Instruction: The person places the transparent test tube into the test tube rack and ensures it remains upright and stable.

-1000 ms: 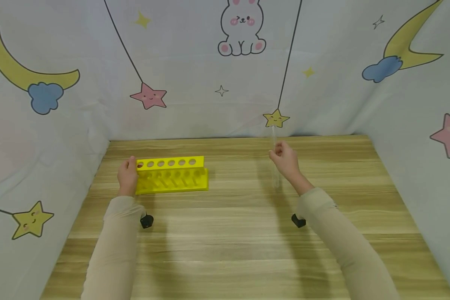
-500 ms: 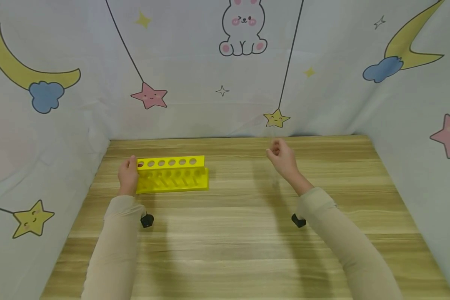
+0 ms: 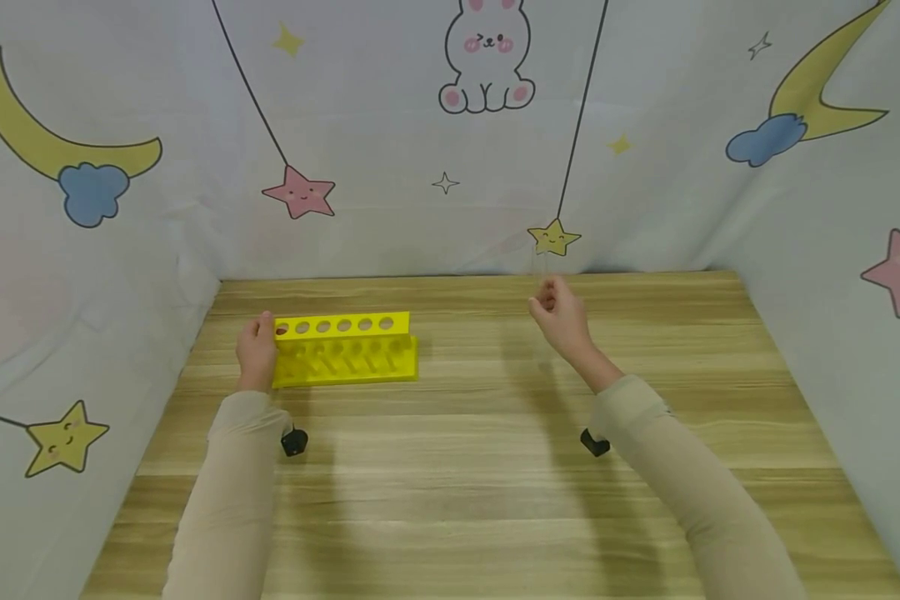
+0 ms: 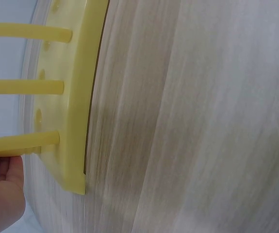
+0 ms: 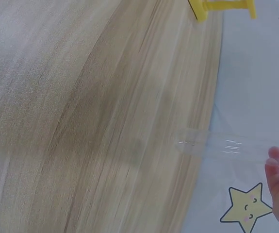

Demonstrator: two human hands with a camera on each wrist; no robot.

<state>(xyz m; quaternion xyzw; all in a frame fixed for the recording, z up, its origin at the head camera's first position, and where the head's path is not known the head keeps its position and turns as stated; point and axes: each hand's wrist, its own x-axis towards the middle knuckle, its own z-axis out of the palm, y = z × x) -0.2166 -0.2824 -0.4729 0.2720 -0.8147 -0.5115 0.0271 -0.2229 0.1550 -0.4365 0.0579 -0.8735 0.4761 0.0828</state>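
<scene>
A yellow test tube rack (image 3: 345, 372) with a row of round holes along its top stands at the left of the table. My left hand (image 3: 257, 352) grips its left end; in the left wrist view the fingers (image 4: 14, 171) curl round an end post. To the right, my right hand (image 3: 565, 321) pinches a clear test tube (image 5: 221, 145) and holds it upright above the table. The tube is see-through and faint in the head view. No tube shows in the rack's holes.
The wood-grain table (image 3: 450, 492) is bounded at the back and sides by white cloth (image 3: 390, 233) printed with stars, moons and a rabbit. A small black device (image 3: 294, 442) sits at the left wrist, and another black device (image 3: 595, 442) at the right wrist.
My right hand has shifted slightly left and a little up with the test tube. My left hand and the rack have stayed in place.
</scene>
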